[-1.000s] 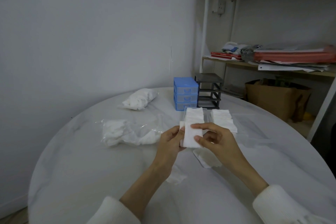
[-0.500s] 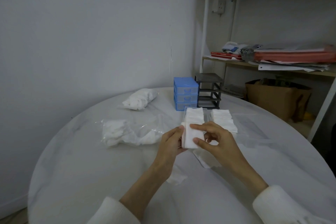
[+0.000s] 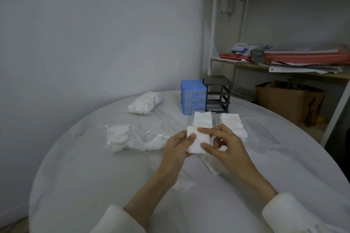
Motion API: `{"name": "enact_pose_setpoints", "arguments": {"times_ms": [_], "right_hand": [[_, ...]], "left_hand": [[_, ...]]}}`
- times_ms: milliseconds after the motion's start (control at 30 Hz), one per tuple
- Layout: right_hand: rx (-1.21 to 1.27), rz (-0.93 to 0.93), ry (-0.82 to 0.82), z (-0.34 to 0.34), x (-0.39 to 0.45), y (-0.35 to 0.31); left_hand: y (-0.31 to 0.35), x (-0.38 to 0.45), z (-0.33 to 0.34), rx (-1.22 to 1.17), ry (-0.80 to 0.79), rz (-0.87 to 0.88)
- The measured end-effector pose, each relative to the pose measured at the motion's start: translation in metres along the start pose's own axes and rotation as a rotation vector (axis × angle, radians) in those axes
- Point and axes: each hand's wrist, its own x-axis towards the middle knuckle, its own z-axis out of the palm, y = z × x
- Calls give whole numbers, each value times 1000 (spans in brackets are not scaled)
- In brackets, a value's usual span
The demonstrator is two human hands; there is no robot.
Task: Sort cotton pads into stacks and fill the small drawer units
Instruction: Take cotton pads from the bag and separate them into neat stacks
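Squaring a small stack of cotton pads (image 3: 197, 143) above the table's middle, the left hand (image 3: 178, 147) and right hand (image 3: 225, 145) pinch its opposite edges. Soft and light, it looks best held by its sides. Beyond stand the blue drawer unit (image 3: 193, 96) and black frame (image 3: 217, 92) at the round white table's (image 3: 94, 166) far edge, with shelving (image 3: 284, 66) behind.

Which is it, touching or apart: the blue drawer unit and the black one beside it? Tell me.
Cannot tell. In the head view the blue drawer unit and the black drawer unit stand side by side, their edges meeting in the image; no gap or contact shows plainly.
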Motion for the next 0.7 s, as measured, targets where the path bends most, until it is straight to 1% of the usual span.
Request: {"name": "enact_pose_setpoints", "arguments": {"times_ms": [133,233,333,567,633,700], "right_hand": [[-11,15,-2,0,0,0],[35,42,-73,3,-3,-2],[-2,45,-203,6,-6,-6],[-117,44,-588,11,-15,-9],[-168,38,-664,11,-16,-8],[-196,28,-691,12,-16,-8]], "left_hand": [[5,4,-7,44,81,50],[6,7,-14,115,185,116],[7,7,-17,208,211,177],[11,8,-21,225,238,155],[11,8,-21,224,241,139],[10,8,-21,233,238,127]]}}
